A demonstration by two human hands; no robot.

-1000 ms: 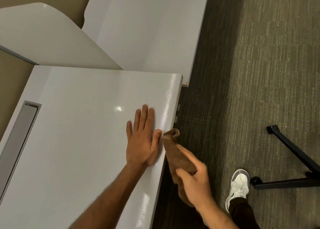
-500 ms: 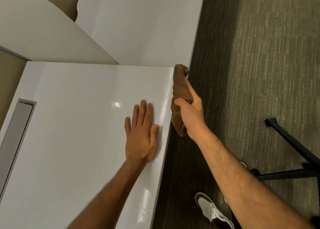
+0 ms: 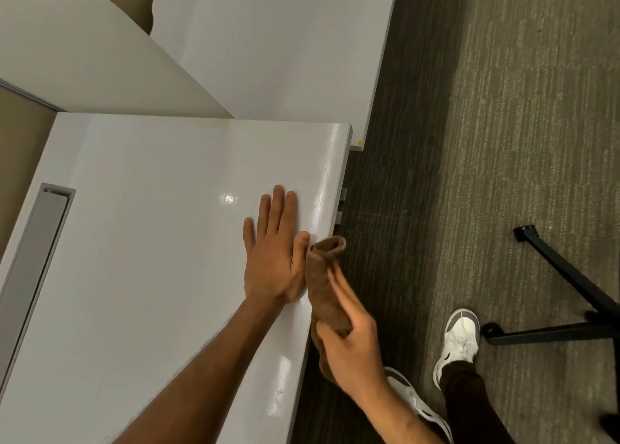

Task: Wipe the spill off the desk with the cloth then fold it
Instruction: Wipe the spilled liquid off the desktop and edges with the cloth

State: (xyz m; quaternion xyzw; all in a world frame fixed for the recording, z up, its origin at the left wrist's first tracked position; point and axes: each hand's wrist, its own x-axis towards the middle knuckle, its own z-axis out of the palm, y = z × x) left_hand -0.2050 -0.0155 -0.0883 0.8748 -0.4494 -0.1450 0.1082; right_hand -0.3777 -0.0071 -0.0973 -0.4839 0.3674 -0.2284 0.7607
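Note:
The glossy white desk fills the left of the view. My left hand lies flat on it near the right edge, fingers spread and holding nothing. My right hand grips a bunched brown cloth and presses it against the desk's right edge, right beside my left thumb. The cloth's upper end sticks up past my fingers and its lower end hangs below my palm. I cannot make out any spill on the surface.
A grey cable tray slot is set into the desk's left side. A second white desk stands behind, and a curved white panel at the upper left. Black chair legs stand on the carpet to the right, near my white shoes.
My right hand has slid the cloth back along the desk's right edge, from the far corner to beside my left thumb. My left hand stays flat in place.

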